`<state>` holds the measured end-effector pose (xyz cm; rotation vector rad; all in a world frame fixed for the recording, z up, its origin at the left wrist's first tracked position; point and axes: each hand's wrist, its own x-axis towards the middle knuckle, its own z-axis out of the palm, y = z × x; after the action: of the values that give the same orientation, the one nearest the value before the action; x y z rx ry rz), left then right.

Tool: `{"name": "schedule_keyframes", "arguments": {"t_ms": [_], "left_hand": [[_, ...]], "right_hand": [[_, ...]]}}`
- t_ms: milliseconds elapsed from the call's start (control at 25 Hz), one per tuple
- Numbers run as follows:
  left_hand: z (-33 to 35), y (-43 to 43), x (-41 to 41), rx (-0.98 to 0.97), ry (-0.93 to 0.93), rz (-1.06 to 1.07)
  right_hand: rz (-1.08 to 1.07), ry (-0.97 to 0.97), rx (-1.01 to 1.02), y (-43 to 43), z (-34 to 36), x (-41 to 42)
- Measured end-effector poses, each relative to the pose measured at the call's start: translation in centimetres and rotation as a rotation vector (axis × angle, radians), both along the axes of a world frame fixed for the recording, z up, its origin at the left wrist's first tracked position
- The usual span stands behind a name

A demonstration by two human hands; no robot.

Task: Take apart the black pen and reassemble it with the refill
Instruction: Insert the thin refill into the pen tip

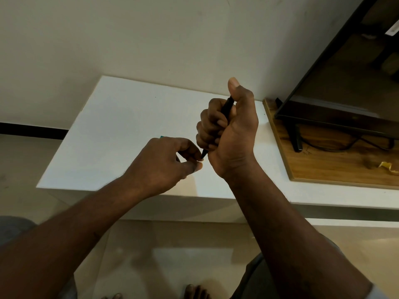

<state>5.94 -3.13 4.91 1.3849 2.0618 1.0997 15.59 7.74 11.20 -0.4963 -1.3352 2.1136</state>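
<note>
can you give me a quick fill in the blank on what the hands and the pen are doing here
1. The black pen is gripped in the fist of the ____ hand.
2. The left hand pinches the pen's ____ end.
3. Both hands are above the ____ table.

Missing words: right; lower; white

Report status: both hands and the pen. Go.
Right hand fisted around black pen, held above the white table. Left hand pinching the pen's lower tip. Refill not visible. Nothing in the way.
</note>
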Motion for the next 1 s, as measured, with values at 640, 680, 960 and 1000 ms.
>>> {"name": "schedule_keyframes", "arguments": {"t_ms": [640,680,960,1000], "left_hand": [[-0.07,0.03,0.12,-0.038,0.006,0.043],[-0.05,0.05,0.12,-0.036,0.007,0.043],[0.03,0.01,0.18,-0.043,0.020,0.041],[0.01,0.03,0.19,-0.043,0.022,0.042]], "right_hand": [[0.014,-0.030,-0.025,-0.06,-0.03,-0.07],[0.015,-0.029,-0.023,-0.05,0.01,-0.05],[0.010,-0.028,-0.020,-0.11,0.11,0.00],[0.013,-0.025,-0.018,-0.13,0.11,-0.01]]}}
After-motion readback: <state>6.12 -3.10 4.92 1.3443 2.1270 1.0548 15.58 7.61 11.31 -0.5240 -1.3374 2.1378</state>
